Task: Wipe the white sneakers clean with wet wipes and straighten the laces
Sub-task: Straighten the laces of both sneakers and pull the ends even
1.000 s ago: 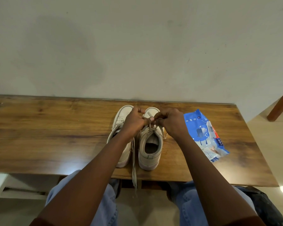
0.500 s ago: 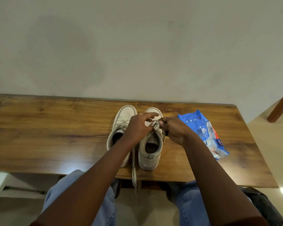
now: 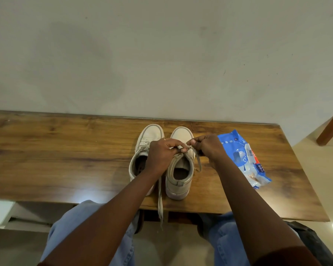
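Observation:
Two white sneakers stand side by side on the wooden table (image 3: 65, 154), toes toward the wall. Over the tongue of the right sneaker (image 3: 179, 177) my left hand (image 3: 161, 154) pinches a lace. My right hand (image 3: 206, 146) pinches the lace (image 3: 198, 162) on the other side, and its loose end trails down beside the shoe. My left forearm partly covers the left sneaker (image 3: 142, 150). One long lace (image 3: 160, 204) hangs between the shoes over the table's front edge.
A blue pack of wet wipes (image 3: 246, 158) lies on the table right of my right hand. The wall runs along the table's far edge. A wooden furniture leg (image 3: 331, 129) stands on the floor at far right. My knees in jeans sit under the front edge.
Both hands have shifted slightly toward the heel of the right sneaker and pulled apart a little, drawing the lace between them. The sneakers and the wipes pack have stayed put.

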